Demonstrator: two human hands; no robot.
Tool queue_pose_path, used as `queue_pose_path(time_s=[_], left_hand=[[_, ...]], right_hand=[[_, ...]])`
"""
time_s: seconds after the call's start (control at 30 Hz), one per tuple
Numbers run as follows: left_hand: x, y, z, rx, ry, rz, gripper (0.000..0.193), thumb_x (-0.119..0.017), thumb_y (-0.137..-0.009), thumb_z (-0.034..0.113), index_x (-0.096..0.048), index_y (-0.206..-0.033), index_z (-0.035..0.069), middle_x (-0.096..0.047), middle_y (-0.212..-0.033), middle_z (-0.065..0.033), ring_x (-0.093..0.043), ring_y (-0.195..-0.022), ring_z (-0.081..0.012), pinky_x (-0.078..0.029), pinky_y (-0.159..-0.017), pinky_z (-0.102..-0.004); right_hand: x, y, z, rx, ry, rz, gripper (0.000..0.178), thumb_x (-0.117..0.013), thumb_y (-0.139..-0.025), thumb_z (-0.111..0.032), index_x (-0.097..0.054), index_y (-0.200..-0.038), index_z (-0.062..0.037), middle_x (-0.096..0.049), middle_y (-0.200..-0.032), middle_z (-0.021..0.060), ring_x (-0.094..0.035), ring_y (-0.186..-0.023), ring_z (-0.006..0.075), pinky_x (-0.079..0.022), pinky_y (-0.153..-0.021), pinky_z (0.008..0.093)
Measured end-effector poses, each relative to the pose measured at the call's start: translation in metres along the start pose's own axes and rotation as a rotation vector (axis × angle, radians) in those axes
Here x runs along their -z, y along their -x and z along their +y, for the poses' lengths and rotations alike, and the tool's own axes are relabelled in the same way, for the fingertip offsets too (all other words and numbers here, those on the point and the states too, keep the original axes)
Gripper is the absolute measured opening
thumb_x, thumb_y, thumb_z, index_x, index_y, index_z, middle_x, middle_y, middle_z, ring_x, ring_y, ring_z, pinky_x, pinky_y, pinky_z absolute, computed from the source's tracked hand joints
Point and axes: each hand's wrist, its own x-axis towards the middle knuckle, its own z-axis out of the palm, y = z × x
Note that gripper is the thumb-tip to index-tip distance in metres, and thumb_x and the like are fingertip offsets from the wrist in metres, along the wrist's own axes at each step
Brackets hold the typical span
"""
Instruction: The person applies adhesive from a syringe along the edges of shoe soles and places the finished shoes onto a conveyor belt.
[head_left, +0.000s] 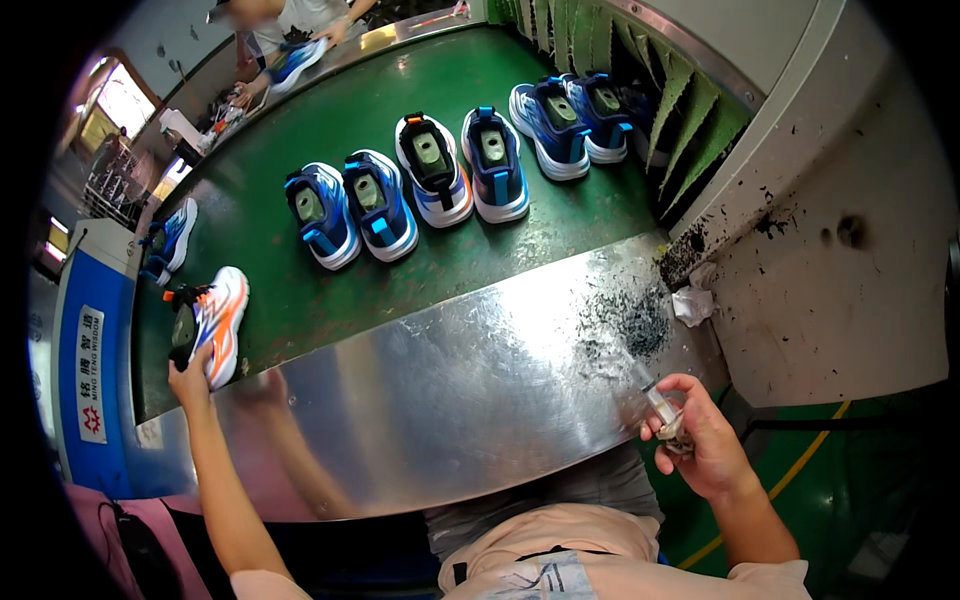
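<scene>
At the left end of the green belt, my left hand (192,374) grips the heel end of a white, orange and blue sneaker (222,318). The sneaker is tipped on its side, and a dark green last shows in its opening. Over the metal edge at the right, my right hand (708,440) is closed around a clear syringe (655,396), its tip pointing away from me. A crumpled, brownish wad (676,436) is held in the same hand; I cannot make out what it is.
Several sneakers with lasts stand on the green belt (440,285), among them a blue pair (368,200). Green strip curtains (690,130) hang at the right. Black specks (635,318) and crumpled paper (693,300) lie on the metal ledge (430,400). Another person (300,20) handles a shoe across.
</scene>
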Motion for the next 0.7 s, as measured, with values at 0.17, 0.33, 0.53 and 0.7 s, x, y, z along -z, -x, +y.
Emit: queue_pose_path(time_s=[0.17,0.33,0.53,0.7], left_hand=[[0.043,0.122,0.031,0.096,0.185,-0.073,0.064,-0.074,-0.067,-0.006,-0.050,-0.126,-0.001,-0.057,-0.118,-0.0093,-0.057,-0.103,-0.0204,-0.047,-0.091,-0.0324],[-0.007,0.294,0.083,-0.007,0.051,0.058,0.046,-0.072,-0.073,-0.005,-0.045,-0.110,0.003,-0.051,-0.107,-0.0064,-0.052,-0.094,-0.0169,-0.046,-0.084,-0.0309],[0.015,0.269,0.176,-0.823,-0.369,-0.653,0.073,-0.086,-0.057,0.013,-0.052,-0.122,0.004,-0.046,-0.129,-0.0181,-0.046,-0.122,-0.0335,-0.035,-0.104,-0.0453],[-0.024,0.193,0.217,-0.651,-0.574,-0.951,0.099,-0.090,-0.043,0.021,-0.047,-0.130,0.005,-0.043,-0.138,-0.0191,-0.041,-0.129,-0.0368,-0.034,-0.106,-0.0418]], right_hand=[[-0.010,-0.001,-0.010,0.057,-0.053,-0.214,0.070,-0.077,-0.078,-0.019,-0.037,-0.135,-0.0082,-0.056,-0.108,0.0084,-0.056,-0.097,0.0182,-0.053,-0.062,0.0265],[-0.002,-0.023,-0.002,0.129,0.367,-0.107,0.065,-0.072,-0.077,0.003,-0.040,-0.133,-0.0072,-0.057,-0.103,0.0070,-0.056,-0.087,0.0107,-0.050,-0.069,0.0229],[0.000,-0.001,-0.014,0.060,0.134,-0.237,0.067,-0.080,-0.076,-0.029,-0.044,-0.127,-0.0051,-0.060,-0.091,0.0080,-0.055,-0.078,0.0085,-0.044,-0.068,0.0188],[0.009,-0.022,-0.022,0.210,-0.013,-0.161,0.052,-0.048,-0.095,-0.048,-0.043,-0.126,-0.0070,-0.059,-0.090,0.0093,-0.043,-0.058,0.0061,-0.034,-0.049,0.0172]])
